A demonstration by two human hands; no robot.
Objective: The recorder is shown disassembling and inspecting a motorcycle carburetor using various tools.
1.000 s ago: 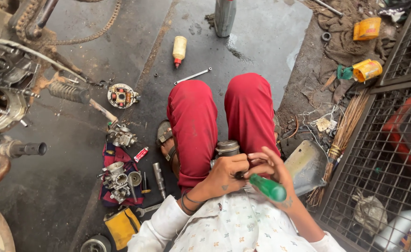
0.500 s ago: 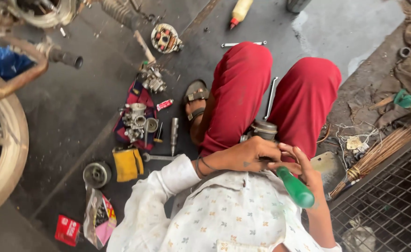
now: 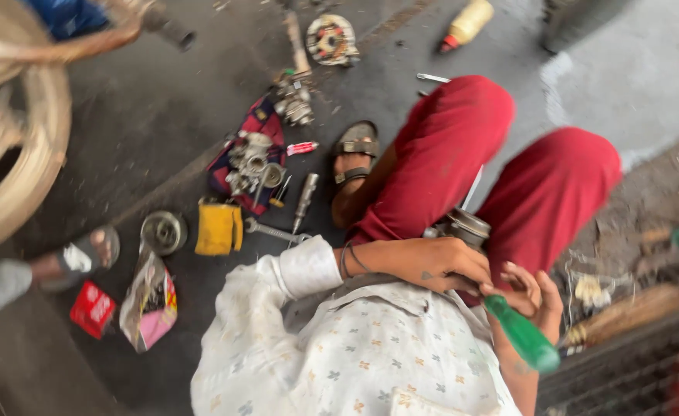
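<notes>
Your left hand (image 3: 440, 266) is clenched over a round metal cylinder part (image 3: 463, 229), which sits between your red-trousered knees, just above your lap. Your right hand (image 3: 528, 296) grasps a green-handled screwdriver (image 3: 523, 333), handle pointing back toward your shirt; its tip is hidden under the hands. On the floor to your left lie a carburettor (image 3: 251, 162) on a dark cloth, a spanner (image 3: 274, 231) and a yellow rag (image 3: 218, 229).
</notes>
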